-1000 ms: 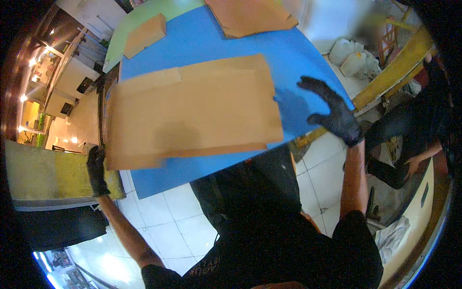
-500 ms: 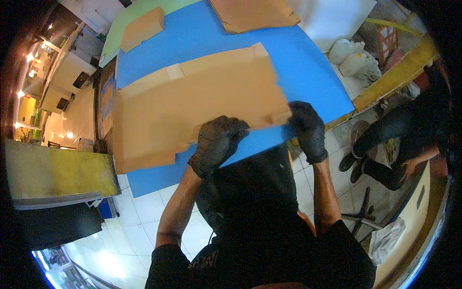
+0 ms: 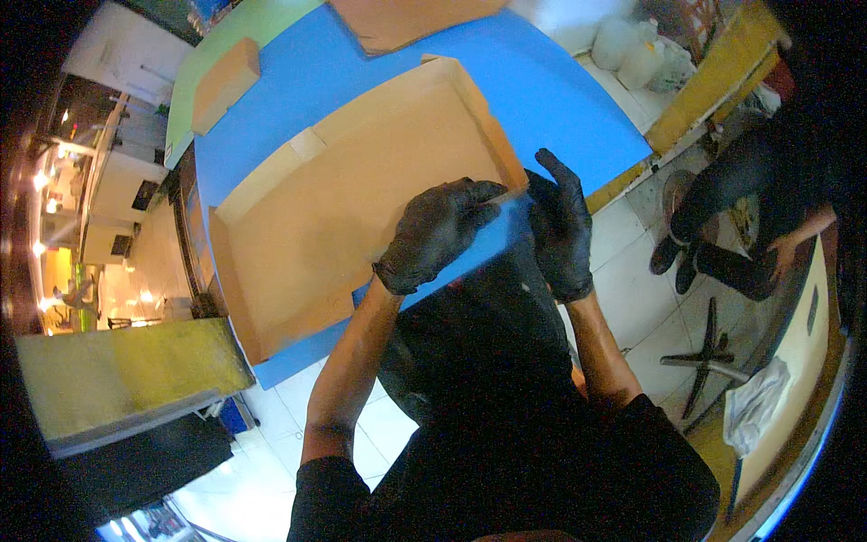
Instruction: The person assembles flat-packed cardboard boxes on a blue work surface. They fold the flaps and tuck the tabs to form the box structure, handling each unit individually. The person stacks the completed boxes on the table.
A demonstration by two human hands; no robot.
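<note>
A large brown cardboard box blank [image 3: 352, 208] lies on the blue table [image 3: 551, 99], its far and right flaps standing up like low walls. My left hand [image 3: 438, 233], in a black glove, grips the near right corner of the cardboard. My right hand [image 3: 560, 226], also gloved in black, is pressed against the outside of that same corner flap, fingers pointing up. Both hands meet at the table's near edge.
A small closed brown box [image 3: 226, 83] and another cardboard sheet [image 3: 406, 18] lie farther back on the table. A seated person in dark clothes [image 3: 759, 208] is at the right. White sacks [image 3: 632, 50] sit on the tiled floor. A yellow-green board [image 3: 117, 379] stands at the left.
The cardboard went from lying flat to having its sides folded up. My left hand came in from the far left edge to the near right corner, beside my right hand.
</note>
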